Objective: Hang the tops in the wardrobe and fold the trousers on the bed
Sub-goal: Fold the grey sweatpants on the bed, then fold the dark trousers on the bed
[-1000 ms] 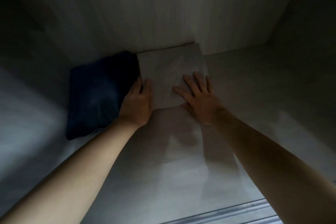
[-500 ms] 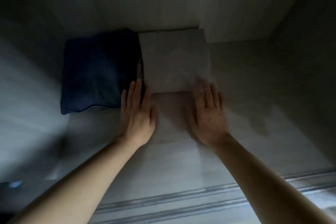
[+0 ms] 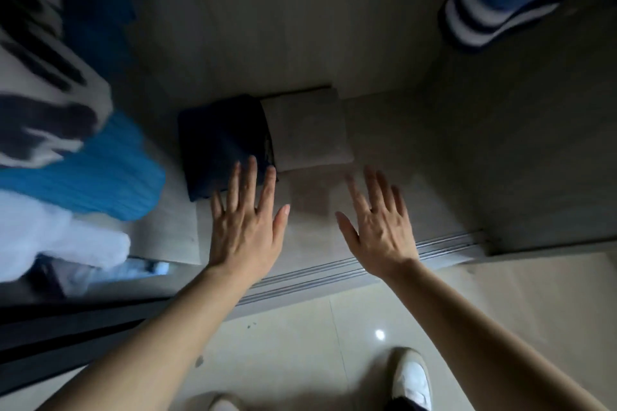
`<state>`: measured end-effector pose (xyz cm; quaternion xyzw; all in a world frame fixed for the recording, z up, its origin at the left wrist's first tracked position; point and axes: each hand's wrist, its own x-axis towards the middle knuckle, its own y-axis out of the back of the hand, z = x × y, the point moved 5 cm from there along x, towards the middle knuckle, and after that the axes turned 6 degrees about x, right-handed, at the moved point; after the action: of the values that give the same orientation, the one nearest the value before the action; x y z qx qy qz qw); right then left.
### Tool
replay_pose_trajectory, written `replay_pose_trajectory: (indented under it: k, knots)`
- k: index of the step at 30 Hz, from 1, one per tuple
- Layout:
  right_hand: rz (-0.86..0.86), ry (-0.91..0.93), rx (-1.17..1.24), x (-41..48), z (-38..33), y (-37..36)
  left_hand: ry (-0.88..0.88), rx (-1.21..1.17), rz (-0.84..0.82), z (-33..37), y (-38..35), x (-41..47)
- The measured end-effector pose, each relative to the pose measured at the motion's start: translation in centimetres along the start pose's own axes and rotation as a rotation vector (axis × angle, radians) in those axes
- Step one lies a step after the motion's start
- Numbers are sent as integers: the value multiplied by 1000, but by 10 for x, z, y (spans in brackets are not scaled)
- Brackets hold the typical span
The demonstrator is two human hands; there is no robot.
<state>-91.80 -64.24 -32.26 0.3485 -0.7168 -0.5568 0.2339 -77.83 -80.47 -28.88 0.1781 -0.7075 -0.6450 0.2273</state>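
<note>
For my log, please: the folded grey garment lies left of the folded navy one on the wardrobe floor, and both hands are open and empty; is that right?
Not quite: the head view shows the grey garment right of the navy garment, not left. Otherwise correct: both lie folded on the wardrobe floor, and the left hand and right hand are open and empty.

Left folded trousers [image 3: 223,143] just beside right folded trousers [image 3: 309,130], on wardrobe floor [image 3: 417,160].
</note>
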Motion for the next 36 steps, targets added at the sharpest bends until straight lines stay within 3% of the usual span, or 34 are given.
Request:
replay_pose_trajectory:
  k: [7, 15, 20, 25, 31, 36]
  knots:
    - [66, -60, 7, -23, -60, 200, -147, 1, 113, 10, 203, 9]
    - [132, -236, 23, -166, -97, 376, -289, -15, 84, 30, 387, -49]
    - [281, -283, -45, -245, -92, 504, -454, -83, 241, 77, 521, -58]
    - [516, -371, -133, -347, -61, 637, -544, -205, 450, 151, 660, -91]
    - [768, -492, -291, -554, -11, 767, -747, -363, 663, 295, 797, -206]
    - [891, -731, -380, -748, 40, 815, -936, -488, 680, 423, 857, -323]
